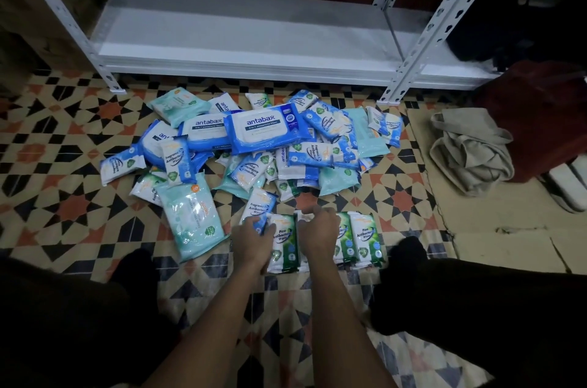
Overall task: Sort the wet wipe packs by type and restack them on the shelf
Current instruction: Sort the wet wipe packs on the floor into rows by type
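Note:
A mixed heap of wet wipe packs [254,146] lies on the patterned floor in front of the white shelf [241,48]: big blue antabax packs [265,129], small blue antibacterial packs and pale teal packs [190,219]. Near me, green pine packs [362,238] lie side by side in a row. My left hand [252,240] grips the left edge of a green pine pack [286,248], touching a small blue pack [259,206]. My right hand [319,233] rests curled on the row's middle, hiding what is under it.
The shelf's bottom board holds nothing; its two front posts [394,92] stand at the heap's corners. A beige cloth bag [473,152] and a dark red case [540,121] sit at right. My dark-clothed knees flank the green row.

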The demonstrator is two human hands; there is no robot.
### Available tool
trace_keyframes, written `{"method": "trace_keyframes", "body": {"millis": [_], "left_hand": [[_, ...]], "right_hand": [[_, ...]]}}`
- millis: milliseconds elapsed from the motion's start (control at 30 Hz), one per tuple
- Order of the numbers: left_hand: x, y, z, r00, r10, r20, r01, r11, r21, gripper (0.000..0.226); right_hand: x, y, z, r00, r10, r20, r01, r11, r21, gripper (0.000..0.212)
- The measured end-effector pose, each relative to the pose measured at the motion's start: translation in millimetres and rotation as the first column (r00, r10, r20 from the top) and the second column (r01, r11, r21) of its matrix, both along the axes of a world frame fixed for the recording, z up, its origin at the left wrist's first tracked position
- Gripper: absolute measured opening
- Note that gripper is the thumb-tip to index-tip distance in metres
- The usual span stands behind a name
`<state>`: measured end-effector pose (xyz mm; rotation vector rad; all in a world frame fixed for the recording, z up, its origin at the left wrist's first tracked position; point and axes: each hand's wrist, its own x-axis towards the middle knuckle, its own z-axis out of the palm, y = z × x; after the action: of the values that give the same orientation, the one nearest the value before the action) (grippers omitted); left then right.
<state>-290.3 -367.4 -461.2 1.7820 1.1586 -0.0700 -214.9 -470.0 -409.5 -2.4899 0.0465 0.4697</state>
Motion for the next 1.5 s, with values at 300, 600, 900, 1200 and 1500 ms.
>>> {"method": "trace_keyframes", "body": {"millis": [300, 600, 900, 1200, 1500], "left_hand": [[17.6, 36.6, -7.5, 0.996, -0.086, -0.032, 0.088, 0.995, 0.048, 0.063], [22.6, 53.6, 5.6, 0.986, -0.047, -0.162, 0.058, 0.996, 0.064, 0.026], [7.8, 54.0, 57.4, 0.944, 0.329, 0.009, -0.305, 0.862, 0.405, 0.023], [30.3, 111.7, 46.4, 0.890, 0.425, 0.164, -0.434, 0.901, 0.019, 0.048], [7.1, 157.0, 30.9, 0.511, 0.794, 0.329, -0.812, 0.571, -0.118, 0.023]], "right_hand": [[-15.4, 15.1, -7.7, 0.980, 0.089, -0.178, -0.047, 0.972, 0.230, 0.020], [-32.1, 21.0, -28.3, 0.933, 0.045, -0.357, 0.063, 0.956, 0.285, 0.052], [-30.3, 21.6, -62.2, 0.944, -0.013, -0.330, 0.111, 0.954, 0.278, 0.049], [-32.9, 20.5, -36.1, 0.929, 0.016, -0.369, 0.104, 0.947, 0.304, 0.046], [3.1, 46.2, 1.3, 0.997, 0.004, -0.078, 0.010, 0.983, 0.183, 0.021]]}}
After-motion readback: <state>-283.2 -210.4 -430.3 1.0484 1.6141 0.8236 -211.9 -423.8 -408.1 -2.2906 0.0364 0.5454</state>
